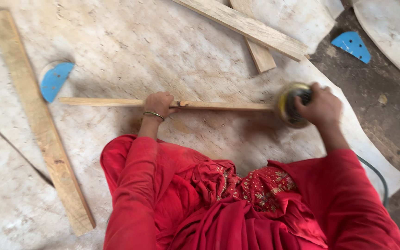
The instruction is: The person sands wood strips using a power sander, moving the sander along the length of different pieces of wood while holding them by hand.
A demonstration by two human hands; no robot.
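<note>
Left hand [159,104] fingers clamped on thin wooden strip [116,102]; right hand [319,106] fingers gripping round sander [290,104] at strip's end

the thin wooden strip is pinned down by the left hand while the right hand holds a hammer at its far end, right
Not quite. The left hand does press on the thin wooden strip, but the right hand grips a round power sander with a yellowish rim at the strip's end, not a hammer. The head view shows this.
</note>
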